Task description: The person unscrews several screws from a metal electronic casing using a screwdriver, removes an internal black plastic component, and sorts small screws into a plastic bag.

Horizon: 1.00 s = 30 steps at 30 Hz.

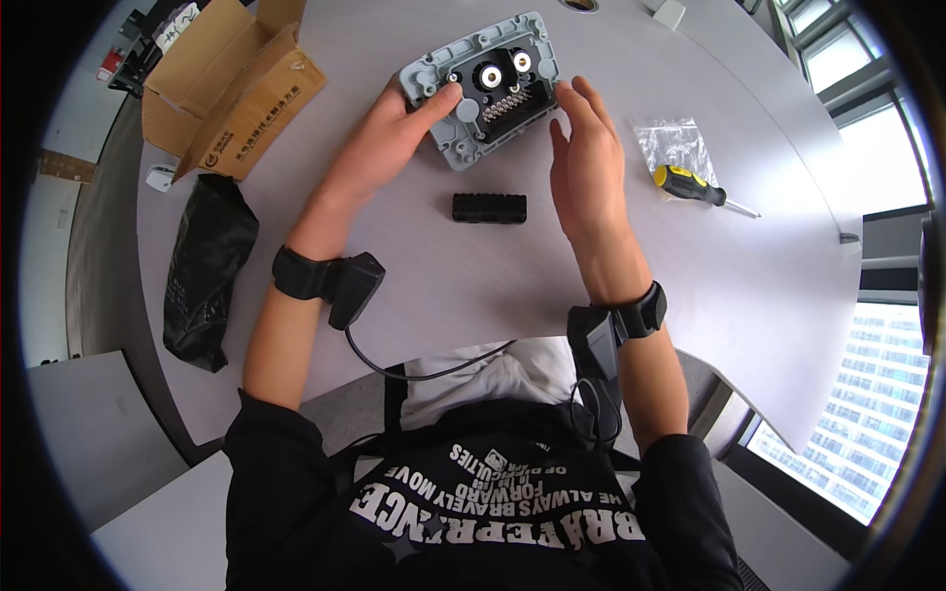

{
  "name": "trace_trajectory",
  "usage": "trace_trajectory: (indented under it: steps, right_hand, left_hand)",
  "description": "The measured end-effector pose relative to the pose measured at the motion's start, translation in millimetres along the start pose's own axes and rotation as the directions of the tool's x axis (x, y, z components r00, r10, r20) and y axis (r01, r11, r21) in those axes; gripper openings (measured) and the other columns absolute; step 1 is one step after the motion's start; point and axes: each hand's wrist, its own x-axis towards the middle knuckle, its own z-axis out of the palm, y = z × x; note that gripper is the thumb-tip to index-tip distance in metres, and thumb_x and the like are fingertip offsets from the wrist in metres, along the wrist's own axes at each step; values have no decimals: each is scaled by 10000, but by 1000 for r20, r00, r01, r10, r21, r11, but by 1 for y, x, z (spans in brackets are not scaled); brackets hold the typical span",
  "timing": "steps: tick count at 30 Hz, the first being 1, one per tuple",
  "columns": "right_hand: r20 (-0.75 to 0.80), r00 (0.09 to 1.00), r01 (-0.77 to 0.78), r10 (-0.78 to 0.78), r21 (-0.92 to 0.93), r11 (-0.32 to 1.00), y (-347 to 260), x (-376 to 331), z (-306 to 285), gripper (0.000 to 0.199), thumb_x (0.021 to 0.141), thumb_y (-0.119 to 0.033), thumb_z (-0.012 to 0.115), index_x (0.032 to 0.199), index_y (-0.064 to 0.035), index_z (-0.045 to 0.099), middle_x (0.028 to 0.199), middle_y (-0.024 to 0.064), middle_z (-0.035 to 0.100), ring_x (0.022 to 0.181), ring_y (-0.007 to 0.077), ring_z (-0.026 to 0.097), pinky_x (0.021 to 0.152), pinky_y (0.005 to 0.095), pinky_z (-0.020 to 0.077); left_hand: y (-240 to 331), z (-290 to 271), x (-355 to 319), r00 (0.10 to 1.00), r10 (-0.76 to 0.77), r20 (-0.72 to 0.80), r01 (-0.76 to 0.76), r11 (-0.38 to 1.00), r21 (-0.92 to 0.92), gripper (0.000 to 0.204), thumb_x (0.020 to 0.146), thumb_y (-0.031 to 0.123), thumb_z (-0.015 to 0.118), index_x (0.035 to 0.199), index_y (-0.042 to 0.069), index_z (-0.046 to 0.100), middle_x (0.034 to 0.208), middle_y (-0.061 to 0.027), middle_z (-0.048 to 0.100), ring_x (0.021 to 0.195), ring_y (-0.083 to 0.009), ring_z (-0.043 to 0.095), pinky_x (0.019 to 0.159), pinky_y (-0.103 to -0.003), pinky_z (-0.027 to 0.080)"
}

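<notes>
A grey rectangular housing sits at a slant in front of me, its inside facing up. Within it are a black insert, two round metal-centred fittings and a row of small metal terminals. My left hand grips its left side, thumb on the upper rim and fingers hidden beneath. My right hand is at its right edge, fingers stretched out and thumb apart; the fingertips touch or nearly touch the rim. Between my wrists, nearer me, lies a black ribbed block.
An opened cardboard box stands at the far left, with a black plastic bag nearer. To the right, a yellow-and-black screwdriver lies partly on a clear plastic bag. A cable runs from my left wrist device.
</notes>
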Motion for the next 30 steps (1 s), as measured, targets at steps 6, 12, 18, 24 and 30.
trace_trajectory:
  steps: [6,12,18,24,30]
  right_hand:
    - [-49,999,29,-22,153,988,16,19,-2,397,1081,-290,570,1382,-31,589,1355,6,568,1346,92,444,1226,341,256]
    - [-16,1000,6,-3,205,979,19,33,6,256,1085,-290,556,1169,-59,629,1174,2,597,1153,107,500,1166,330,306]
    - [-114,992,-22,52,254,967,21,38,13,286,1097,-291,537,1147,-25,627,1156,20,610,1135,126,515,1156,321,330]
    - [-65,998,0,16,241,970,20,39,9,393,1109,-299,514,1317,27,588,1317,63,604,1273,155,517,1201,336,328]
    - [-21,1000,-3,7,200,980,15,33,4,454,1116,-315,502,1384,48,560,1342,65,600,1282,161,523,1185,331,356]
  left_hand:
    - [4,7,1,1000,7,15,-7,1000,-25,403,1089,270,630,1379,-9,620,1195,-8,711,1086,-80,629,977,-279,503]
    - [10,21,4,998,66,1,-65,992,-109,342,1044,277,700,1225,-13,698,1025,-1,730,942,-68,645,851,-276,533]
    - [17,35,6,983,-115,-141,64,943,-325,363,1044,291,700,1287,24,661,1104,-3,700,980,-83,656,868,-284,549]
    - [15,44,7,978,-100,-183,33,942,-333,320,1035,262,703,1230,9,679,1069,-1,696,955,-67,646,817,-268,534]
    - [3,42,6,983,-82,-166,37,965,-258,308,1029,254,717,1184,-6,656,1062,-4,663,924,-61,596,823,-273,503]
